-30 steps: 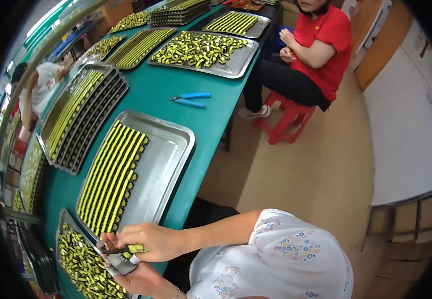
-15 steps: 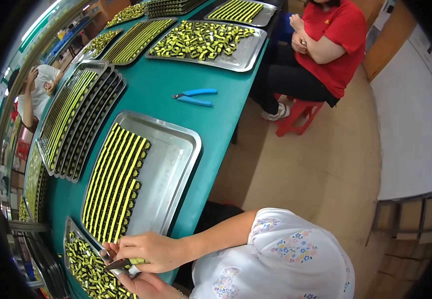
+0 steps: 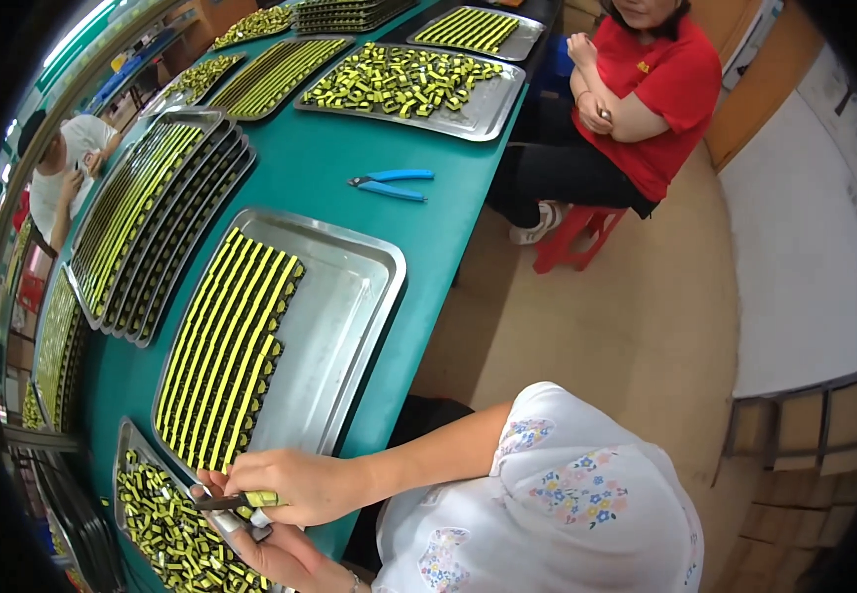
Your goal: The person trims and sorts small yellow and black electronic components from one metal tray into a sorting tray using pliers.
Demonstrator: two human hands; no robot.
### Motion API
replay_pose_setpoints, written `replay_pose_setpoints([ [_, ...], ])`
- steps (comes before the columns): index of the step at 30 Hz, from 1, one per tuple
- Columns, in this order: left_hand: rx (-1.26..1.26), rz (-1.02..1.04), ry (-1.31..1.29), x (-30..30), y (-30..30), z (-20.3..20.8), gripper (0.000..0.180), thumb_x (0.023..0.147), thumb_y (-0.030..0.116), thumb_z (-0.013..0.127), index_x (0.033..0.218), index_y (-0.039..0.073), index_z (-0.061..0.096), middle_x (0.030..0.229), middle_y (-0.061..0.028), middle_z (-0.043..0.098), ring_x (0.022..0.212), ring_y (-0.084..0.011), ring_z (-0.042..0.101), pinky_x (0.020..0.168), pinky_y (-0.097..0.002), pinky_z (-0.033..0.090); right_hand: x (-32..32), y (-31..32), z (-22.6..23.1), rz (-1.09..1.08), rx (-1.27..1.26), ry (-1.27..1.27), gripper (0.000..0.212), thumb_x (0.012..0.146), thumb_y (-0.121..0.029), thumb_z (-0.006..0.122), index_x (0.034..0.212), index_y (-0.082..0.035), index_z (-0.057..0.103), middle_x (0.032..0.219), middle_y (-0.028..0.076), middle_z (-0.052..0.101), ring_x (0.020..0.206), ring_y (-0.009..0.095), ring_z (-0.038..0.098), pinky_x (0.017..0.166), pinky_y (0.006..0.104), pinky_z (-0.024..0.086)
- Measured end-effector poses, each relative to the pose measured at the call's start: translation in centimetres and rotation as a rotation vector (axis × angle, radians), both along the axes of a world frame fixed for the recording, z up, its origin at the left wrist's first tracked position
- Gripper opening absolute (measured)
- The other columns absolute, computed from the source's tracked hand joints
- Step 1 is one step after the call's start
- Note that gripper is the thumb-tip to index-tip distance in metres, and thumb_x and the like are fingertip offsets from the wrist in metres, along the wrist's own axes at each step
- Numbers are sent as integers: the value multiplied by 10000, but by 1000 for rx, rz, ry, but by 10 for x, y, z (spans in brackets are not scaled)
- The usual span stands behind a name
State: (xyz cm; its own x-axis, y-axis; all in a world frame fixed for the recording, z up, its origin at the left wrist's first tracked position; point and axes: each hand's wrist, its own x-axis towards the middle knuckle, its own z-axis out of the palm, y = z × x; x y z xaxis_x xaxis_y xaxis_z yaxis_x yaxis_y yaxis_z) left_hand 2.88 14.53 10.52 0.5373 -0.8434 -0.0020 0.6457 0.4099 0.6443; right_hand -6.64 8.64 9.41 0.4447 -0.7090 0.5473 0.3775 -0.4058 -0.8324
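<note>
My right hand (image 3: 300, 487) is closed round a small dark-bladed hand tool (image 3: 219, 502); a yellow-green part shows beside its palm. Just below it, my left hand (image 3: 285, 556) is turned palm up with curled fingers near the blade. Something small and grey sits among those fingers, too small to name. Both hands are above the edge between two trays. One metal tray (image 3: 325, 395) holds neat rows of yellow-and-black small blocks (image 3: 221, 346), with bare metal on its right side. The nearer tray (image 3: 124, 465) is heaped with loose blocks of the same kind (image 3: 176, 524).
Blue-handled cutting pliers (image 3: 394, 184) lie on the green table (image 3: 349, 158). A stack of filled trays (image 3: 157, 222) stands at the left. Farther off is a tray of loose blocks (image 3: 399, 79). A person in red (image 3: 660, 79) sits on a red stool (image 3: 581, 237) by the table.
The dark-bladed tool has swung to lie flatter, and both hands have shifted slightly. The whole view has moved a little. The seated person has leaned slightly.
</note>
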Motion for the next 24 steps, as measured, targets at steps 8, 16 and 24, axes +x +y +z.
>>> replay_pose_setpoints([
  [8, -352, -216, 57, 39, 11, -16, 503, 939, 174, 390, 1398, -11, 301, 1433, -121, 355, 1334, -239, 320, 1138, -380, 221, 19, 4, 6, 81, -138, 72, 392, 676, 77, 573, 1057, -11, 549, 979, 137, 508, 942, 333, 541, 805, 391, 452],
  [16, -232, -61, 122, 25, 8, -9, 487, 969, 307, 323, 1332, -13, 376, 1391, -159, 393, 1315, -254, 348, 1135, -384, 211, 21, 7, 1, -47, -209, 126, 354, 656, 65, 592, 998, -6, 538, 950, 131, 486, 893, 327, 539, 755, 396, 458],
  [24, -266, -100, -267, 20, 2, -25, 527, 968, 308, 254, 1365, -28, 338, 1433, -188, 326, 1330, -293, 320, 1138, -404, 219, 15, 3, -5, -87, -223, 109, 333, 647, 35, 627, 963, -9, 534, 916, 128, 483, 856, 330, 549, 726, 408, 466],
])
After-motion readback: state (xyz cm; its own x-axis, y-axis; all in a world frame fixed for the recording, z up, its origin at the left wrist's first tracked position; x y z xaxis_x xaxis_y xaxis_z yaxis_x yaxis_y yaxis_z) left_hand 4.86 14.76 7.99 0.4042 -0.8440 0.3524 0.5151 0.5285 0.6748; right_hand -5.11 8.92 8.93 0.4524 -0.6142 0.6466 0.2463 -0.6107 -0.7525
